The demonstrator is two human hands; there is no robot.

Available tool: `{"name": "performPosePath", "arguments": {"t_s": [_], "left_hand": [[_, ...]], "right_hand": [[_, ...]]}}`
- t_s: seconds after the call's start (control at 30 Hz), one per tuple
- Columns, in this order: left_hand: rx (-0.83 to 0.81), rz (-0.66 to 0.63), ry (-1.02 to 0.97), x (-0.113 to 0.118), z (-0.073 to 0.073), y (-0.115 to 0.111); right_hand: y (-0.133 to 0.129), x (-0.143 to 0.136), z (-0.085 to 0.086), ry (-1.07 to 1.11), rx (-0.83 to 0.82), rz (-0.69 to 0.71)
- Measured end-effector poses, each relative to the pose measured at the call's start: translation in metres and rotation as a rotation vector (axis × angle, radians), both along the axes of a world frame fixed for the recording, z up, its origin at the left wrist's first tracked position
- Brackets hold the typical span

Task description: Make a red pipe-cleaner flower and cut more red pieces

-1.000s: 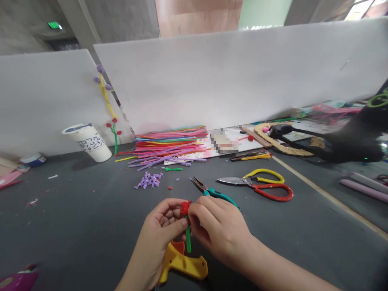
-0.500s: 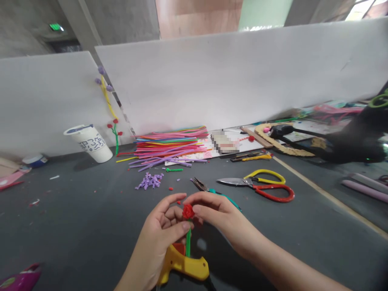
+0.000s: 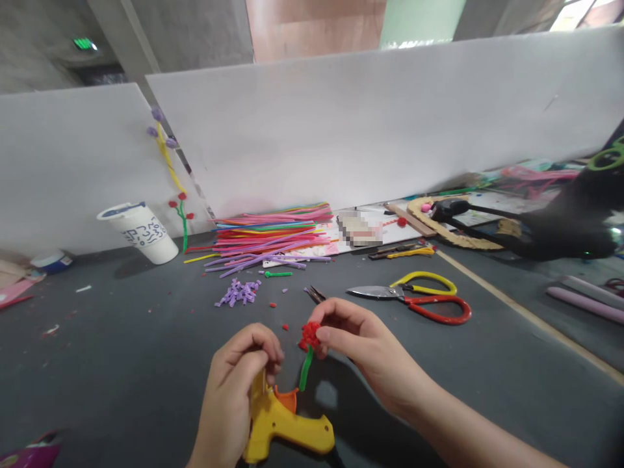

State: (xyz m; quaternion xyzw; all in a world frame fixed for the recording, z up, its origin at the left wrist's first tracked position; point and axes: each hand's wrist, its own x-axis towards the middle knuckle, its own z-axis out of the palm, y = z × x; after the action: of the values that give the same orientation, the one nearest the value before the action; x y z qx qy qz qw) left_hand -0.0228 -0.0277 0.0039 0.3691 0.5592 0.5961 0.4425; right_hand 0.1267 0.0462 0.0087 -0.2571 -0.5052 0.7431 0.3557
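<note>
My right hand [image 3: 363, 341] pinches a red flower [image 3: 309, 335] by its head, between thumb and fingers. Its short green stem [image 3: 305, 370] hangs down from the flower, slightly bent. Just to the left, my left hand [image 3: 238, 374] is apart from the flower, its fingers curled together. Whatever may be in those fingers is hidden. Below and partly behind this hand lies a yellow glue gun [image 3: 292, 432] with an orange trigger [image 3: 286, 398]. Small red bits [image 3: 285, 327] lie on the dark table beyond the hands.
Beyond my right hand are pliers [image 3: 316, 295], partly covered, and large scissors [image 3: 414, 296]. Purple cut pieces [image 3: 238, 292] lie before a bundle of colourful pipe cleaners [image 3: 273, 234]. A white cup [image 3: 146, 234] stands left; a black device [image 3: 560, 221] occupies the right.
My left hand has let go of the flower's stem and moved left and down, its fingers curling in. My right hand now holds the flower alone, shifted slightly right.
</note>
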Motion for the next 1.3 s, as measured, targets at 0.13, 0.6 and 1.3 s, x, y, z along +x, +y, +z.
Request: {"name": "performPosePath", "arguments": {"t_s": [0.13, 0.6, 1.3], "left_hand": [[-0.025, 0.004, 0.07, -0.001, 0.0, 0.0], [-0.079, -0.043, -0.023, 0.01, 0.0, 0.003], [-0.053, 0.057, 0.089, 0.011, -0.004, 0.0]], "right_hand": [[0.0, 0.0, 0.001, -0.005, 0.004, -0.011], [-0.001, -0.003, -0.003, -0.027, -0.12, 0.051], [-0.009, 0.004, -0.013, -0.412, 1.579, -0.342]]}}
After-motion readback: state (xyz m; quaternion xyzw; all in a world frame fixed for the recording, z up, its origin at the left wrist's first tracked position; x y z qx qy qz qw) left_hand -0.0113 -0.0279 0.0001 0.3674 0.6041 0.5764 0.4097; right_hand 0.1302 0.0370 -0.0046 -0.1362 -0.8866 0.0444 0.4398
